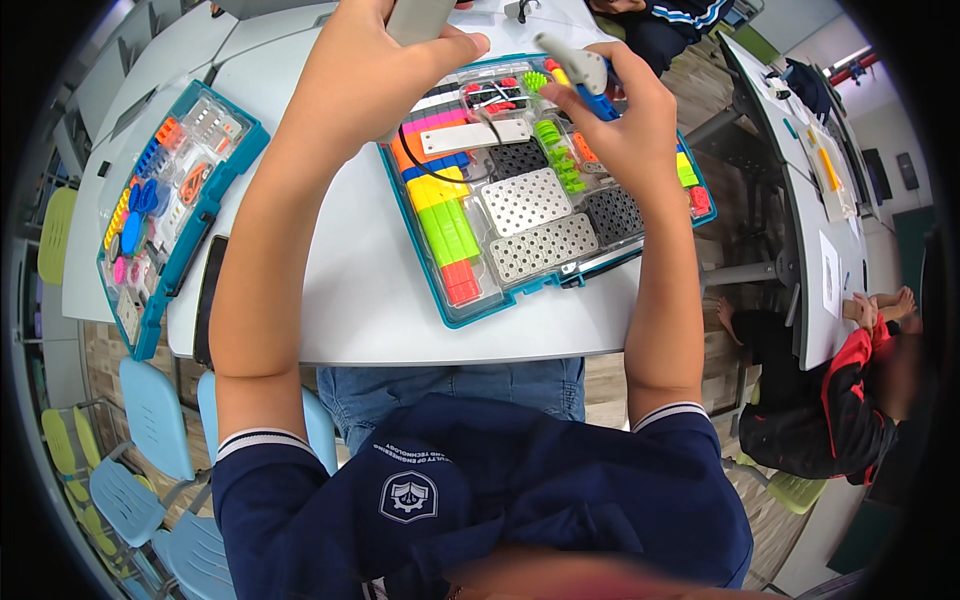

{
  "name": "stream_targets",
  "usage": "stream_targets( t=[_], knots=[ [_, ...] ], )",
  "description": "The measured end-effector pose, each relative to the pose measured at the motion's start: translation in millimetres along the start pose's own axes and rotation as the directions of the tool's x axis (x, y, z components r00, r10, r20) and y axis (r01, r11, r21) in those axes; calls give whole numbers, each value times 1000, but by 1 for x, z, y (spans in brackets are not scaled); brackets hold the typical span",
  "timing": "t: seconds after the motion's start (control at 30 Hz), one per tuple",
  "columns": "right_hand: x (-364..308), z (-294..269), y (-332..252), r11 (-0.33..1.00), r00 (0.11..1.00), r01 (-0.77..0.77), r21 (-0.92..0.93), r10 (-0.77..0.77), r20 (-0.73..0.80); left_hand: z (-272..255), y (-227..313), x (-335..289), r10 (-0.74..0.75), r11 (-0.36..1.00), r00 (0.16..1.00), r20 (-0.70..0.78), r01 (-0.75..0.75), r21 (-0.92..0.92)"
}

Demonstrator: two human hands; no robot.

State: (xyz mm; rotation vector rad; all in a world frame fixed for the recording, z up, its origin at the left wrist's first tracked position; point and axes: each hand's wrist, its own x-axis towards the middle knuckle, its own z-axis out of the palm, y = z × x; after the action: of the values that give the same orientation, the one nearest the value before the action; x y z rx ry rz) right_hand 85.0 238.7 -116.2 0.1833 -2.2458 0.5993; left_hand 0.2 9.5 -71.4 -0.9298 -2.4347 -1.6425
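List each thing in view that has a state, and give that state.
Left hand: gripping grey block
Grey block: held, partly out of frame
Right hand: gripping grey-and-blue piece
Grey-and-blue piece: held, raised
Right parts case: filled, lid unclear
Left parts case: filled, lid unclear
Black cable: curved
White strip: unheld, over right parts case

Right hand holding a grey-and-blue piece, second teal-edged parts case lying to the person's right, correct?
Not quite: in the head view, the second teal-edged parts case lies to the person's left. The right hand does hold the grey-and-blue piece.
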Motion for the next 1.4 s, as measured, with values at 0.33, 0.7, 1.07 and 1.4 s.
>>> stream_targets(
  t=[0.33,0.7,1.07,1.4],
  knots=[
    [-10,16,-24,908,995,94,409,-99,-8,11,-3,-7,-77,974,966,245,126,-189],
    [-3,7,-2,986,998,48,161,-52,19,4,-1,2,-108,976,984,143,132,-173],
    [-9,35,8,971,960,156,-179,-107,259,-10,-20,22,-27,913,997,67,51,-404],
    [-5,19,-9,977,988,-148,154,139,67,-7,-20,21,-63,684,998,-16,32,-728]
  ],
)
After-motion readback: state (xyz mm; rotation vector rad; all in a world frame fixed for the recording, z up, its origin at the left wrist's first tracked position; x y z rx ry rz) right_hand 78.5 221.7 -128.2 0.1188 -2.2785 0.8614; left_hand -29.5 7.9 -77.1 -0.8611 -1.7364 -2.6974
